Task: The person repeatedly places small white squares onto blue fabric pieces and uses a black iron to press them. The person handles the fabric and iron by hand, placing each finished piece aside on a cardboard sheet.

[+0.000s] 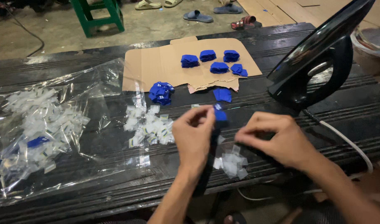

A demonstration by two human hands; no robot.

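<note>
I keep my left hand fingers pinched on the blue label; right hand fingers closed, contents unclear, above clear sleeves.

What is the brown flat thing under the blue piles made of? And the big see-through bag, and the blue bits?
The brown sheet looks like cardboard: dull tan, with fold lines and cut flaps like an opened box. The see-through bag seems thin plastic film, since it is glossy, wrinkled and shows the white pieces inside. The blue bits look like folded cloth or woven labels, matte and soft-edged, though that is hard to tell.
</note>
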